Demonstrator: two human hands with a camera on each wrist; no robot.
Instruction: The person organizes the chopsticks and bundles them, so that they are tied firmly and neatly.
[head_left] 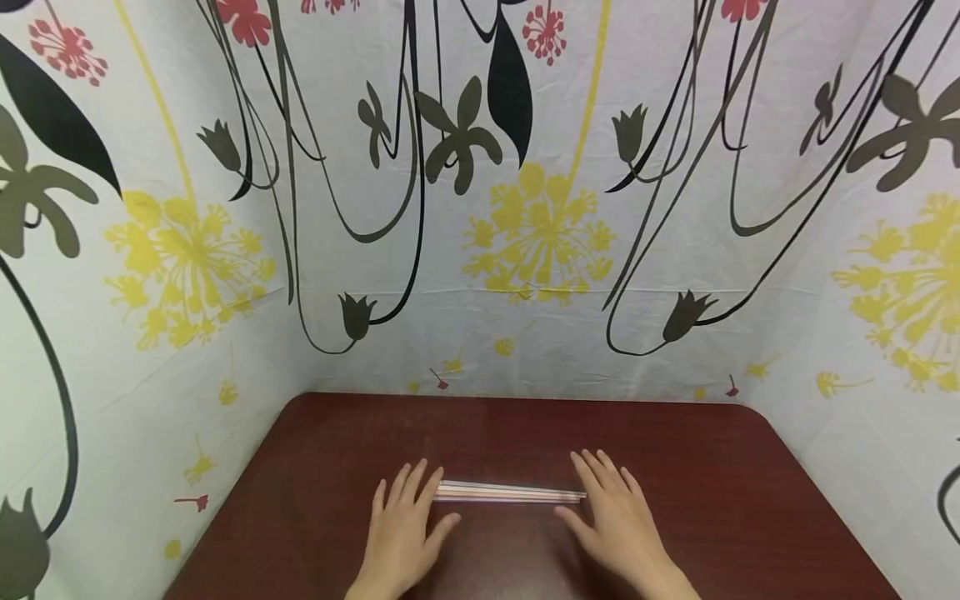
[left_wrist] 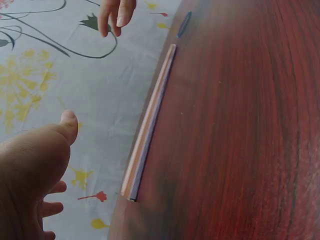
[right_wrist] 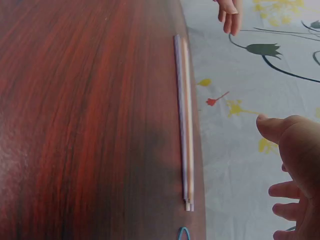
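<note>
Several thin straight sticks in white, orange and pale purple, perhaps straws, lie side by side on the brown table. My left hand is by their left end with its fingers straight and thumb spread. Near their right end is my right hand, its fingers also extended. Both wrist views show the hands raised apart from the sticks, gripping nothing. A thin blue loop lies just past the sticks' right end; in the head view it cannot be seen.
The table has a dark red-brown wood grain and rounded far corners. White cloth printed with yellow, red and grey flowers hangs behind it and along both sides.
</note>
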